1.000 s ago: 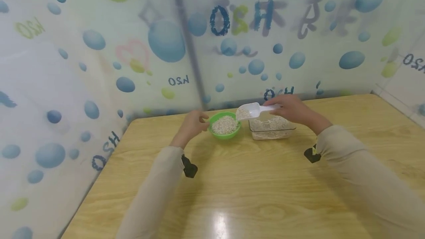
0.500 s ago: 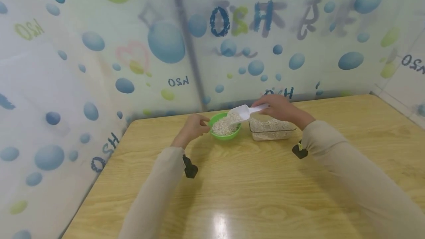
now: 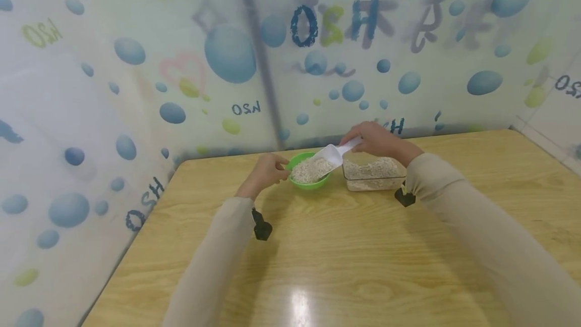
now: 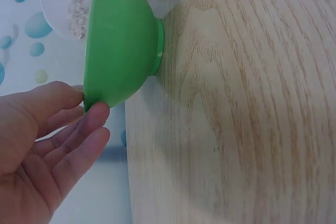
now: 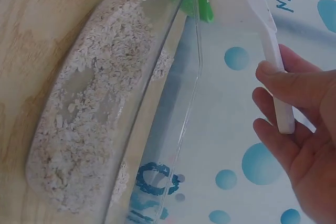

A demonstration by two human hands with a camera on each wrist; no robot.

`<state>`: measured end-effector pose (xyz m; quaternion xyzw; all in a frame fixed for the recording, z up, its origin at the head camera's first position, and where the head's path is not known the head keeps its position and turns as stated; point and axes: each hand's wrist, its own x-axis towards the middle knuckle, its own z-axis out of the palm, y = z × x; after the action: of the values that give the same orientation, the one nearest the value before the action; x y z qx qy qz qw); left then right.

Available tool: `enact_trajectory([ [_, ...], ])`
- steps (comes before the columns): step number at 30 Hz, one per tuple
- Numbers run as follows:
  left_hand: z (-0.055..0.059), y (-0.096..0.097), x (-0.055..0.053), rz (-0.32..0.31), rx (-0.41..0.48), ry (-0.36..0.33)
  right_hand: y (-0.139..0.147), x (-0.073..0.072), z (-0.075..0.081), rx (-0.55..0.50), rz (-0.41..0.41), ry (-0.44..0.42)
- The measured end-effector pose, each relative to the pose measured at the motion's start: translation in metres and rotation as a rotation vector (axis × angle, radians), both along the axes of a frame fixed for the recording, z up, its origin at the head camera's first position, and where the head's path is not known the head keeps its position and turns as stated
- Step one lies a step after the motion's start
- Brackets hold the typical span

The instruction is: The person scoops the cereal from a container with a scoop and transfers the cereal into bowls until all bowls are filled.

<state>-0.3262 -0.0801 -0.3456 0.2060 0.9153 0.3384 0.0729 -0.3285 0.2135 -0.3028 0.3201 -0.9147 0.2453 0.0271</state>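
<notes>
A green bowl (image 3: 308, 185) holds pale flakes (image 3: 306, 170) that look like oats. My left hand (image 3: 267, 173) pinches its left rim; in the left wrist view the thumb and a fingertip meet at the edge of the bowl (image 4: 123, 40). My right hand (image 3: 374, 139) grips the handle of a white scoop (image 3: 335, 154). The scoop tilts down to the left over the bowl, with flakes at its lip. In the right wrist view, the thumb and fingers of the hand (image 5: 304, 98) close around the handle (image 5: 275, 72).
Just right of the bowl stands a clear rectangular container (image 3: 374, 184) with more flakes inside, below my right forearm. Both stand near the far edge of the wooden table (image 3: 345, 256). A patterned curtain (image 3: 299, 79) hangs behind that edge.
My right hand has moved left with the scoop, which now tips more steeply over the bowl. Flakes have slid from it into the bowl. My left hand has stayed at the rim.
</notes>
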Motion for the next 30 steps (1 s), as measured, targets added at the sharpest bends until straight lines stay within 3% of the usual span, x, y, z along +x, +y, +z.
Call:
enact_trajectory([
  [11, 0.001, 0.001, 0.001, 0.003, -0.007, 0.001, -0.007, -0.003, 0.001, -0.016, 0.001, 0.016],
  [23, 0.000, 0.000, 0.001, 0.002, 0.018, -0.006, -0.016, 0.000, 0.005, -0.067, 0.043, 0.095],
  [30, 0.000, 0.001, 0.001, 0.009, 0.026, -0.016, -0.020, 0.001, 0.006, -0.061, 0.009, 0.118],
])
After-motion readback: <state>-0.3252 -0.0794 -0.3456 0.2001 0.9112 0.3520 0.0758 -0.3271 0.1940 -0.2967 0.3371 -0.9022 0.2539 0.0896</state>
